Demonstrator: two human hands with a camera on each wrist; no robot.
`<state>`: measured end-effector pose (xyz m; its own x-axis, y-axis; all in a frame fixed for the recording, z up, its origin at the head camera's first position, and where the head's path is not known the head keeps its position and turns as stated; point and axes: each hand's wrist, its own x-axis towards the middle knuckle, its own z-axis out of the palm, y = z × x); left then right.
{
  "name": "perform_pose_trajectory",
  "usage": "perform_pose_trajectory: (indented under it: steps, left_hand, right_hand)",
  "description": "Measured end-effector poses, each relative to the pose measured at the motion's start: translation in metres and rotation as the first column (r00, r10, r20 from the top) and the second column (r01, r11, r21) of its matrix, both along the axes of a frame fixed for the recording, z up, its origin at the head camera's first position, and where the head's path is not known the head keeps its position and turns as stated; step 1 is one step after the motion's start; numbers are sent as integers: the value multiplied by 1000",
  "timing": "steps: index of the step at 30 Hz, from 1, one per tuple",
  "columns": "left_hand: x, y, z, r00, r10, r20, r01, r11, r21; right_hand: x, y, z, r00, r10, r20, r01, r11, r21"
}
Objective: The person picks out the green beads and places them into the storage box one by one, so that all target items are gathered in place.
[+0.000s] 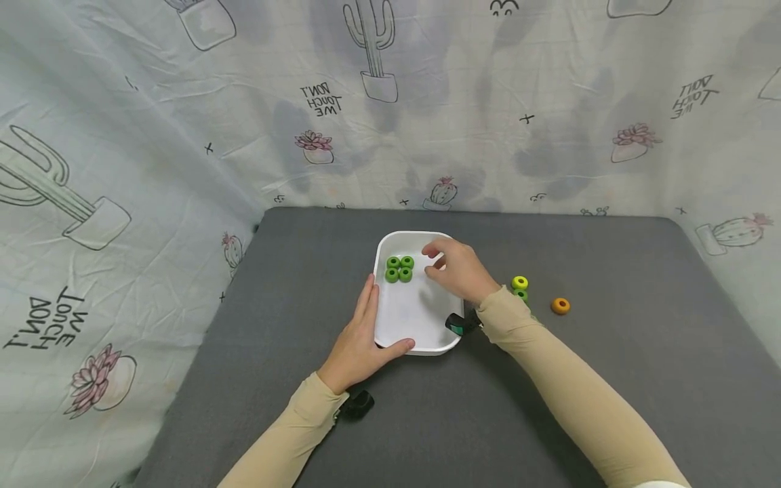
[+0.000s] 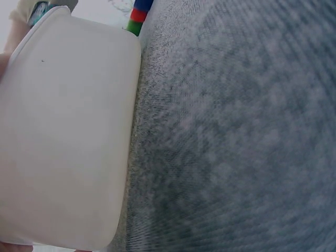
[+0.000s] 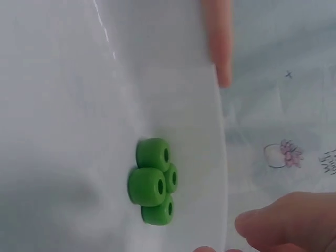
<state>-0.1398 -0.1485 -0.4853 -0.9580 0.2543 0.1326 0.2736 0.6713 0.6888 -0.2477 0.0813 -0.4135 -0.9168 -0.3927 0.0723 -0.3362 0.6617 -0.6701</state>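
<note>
A white tray lies on the grey table, with several green beads clustered in its far left part. My left hand rests against the tray, straight fingers along its left side and thumb at the near rim. Over the tray's right part hovers my right hand, fingers loosely bent, thumb and fingertips apart with nothing visible between them. In the right wrist view its thumb shows near the tray's edge, away from the beads.
Right of the tray, beside my right forearm, lie a yellow-green bead and a green bead. Farther right is an orange bead. Blue, red and green pieces stand in line beyond the tray in the left wrist view. A patterned curtain surrounds the table.
</note>
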Motion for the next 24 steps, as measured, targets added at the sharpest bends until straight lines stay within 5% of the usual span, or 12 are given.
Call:
perform_pose_trajectory:
  steps: [11, 24]
  left_hand:
    - [1, 1, 1, 1000, 9, 28, -9, 1000, 7]
    - [0, 1, 0, 1000, 12, 22, -12, 1000, 7]
  right_hand:
    - [30, 29, 10, 997, -25, -77, 22, 999, -35]
    - [57, 72, -6, 991, -103, -90, 99, 994, -41]
